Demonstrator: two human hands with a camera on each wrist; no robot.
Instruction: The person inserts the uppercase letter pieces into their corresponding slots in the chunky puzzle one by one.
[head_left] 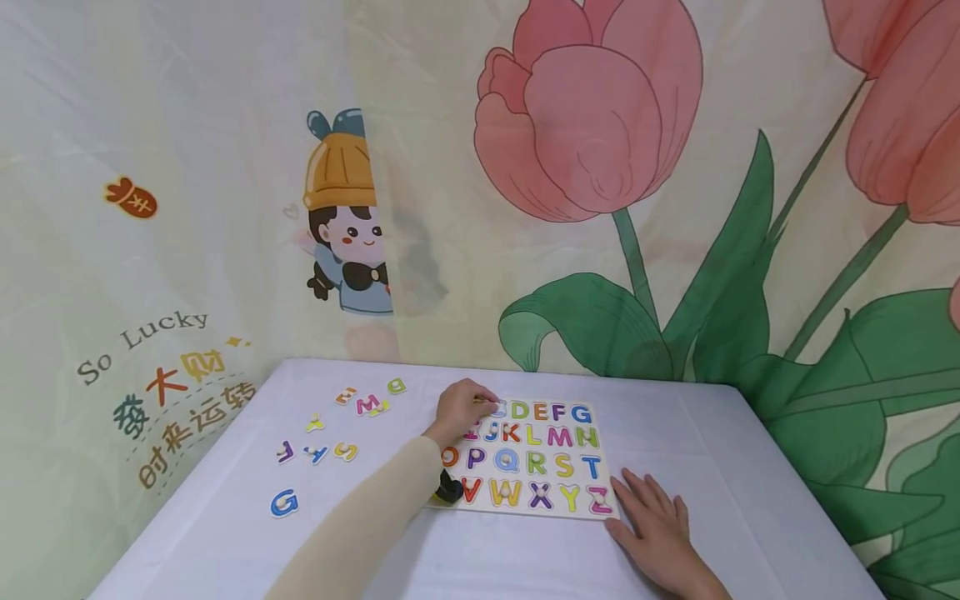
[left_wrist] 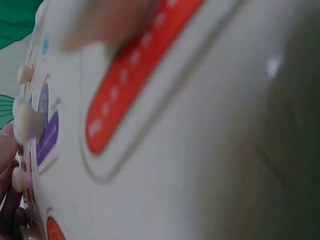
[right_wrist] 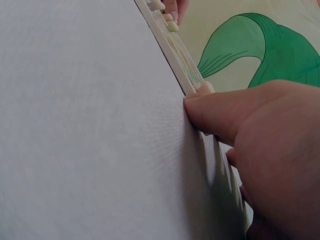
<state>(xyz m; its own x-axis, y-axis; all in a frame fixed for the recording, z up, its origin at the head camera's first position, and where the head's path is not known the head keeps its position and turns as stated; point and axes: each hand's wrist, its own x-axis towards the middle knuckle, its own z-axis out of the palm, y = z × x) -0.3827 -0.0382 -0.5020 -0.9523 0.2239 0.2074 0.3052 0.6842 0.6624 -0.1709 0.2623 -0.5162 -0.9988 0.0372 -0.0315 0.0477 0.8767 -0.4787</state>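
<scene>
A white alphabet puzzle board (head_left: 517, 511) with coloured letters lies on the table. My left hand (head_left: 461, 410) is over its upper left part, with thumb and fingers pinching a small letter piece, mostly hidden, beside the green D (head_left: 519, 410). The left wrist view catches fingers (left_wrist: 7, 150) at its left edge, beyond several white knobs. My right hand (head_left: 651, 533) rests at the board's lower right corner with fingers spread, near the pink Z (head_left: 600, 500). In the right wrist view its thumb (right_wrist: 210, 110) touches the board's edge.
Several loose letter pieces lie left of the board, among them a blue G (head_left: 284, 503), a yellow S (head_left: 346, 451), a purple F (head_left: 285, 452) and a green letter (head_left: 396, 386). A white cloth (head_left: 690, 433) covers the table. Behind it hangs a printed curtain (head_left: 442, 167).
</scene>
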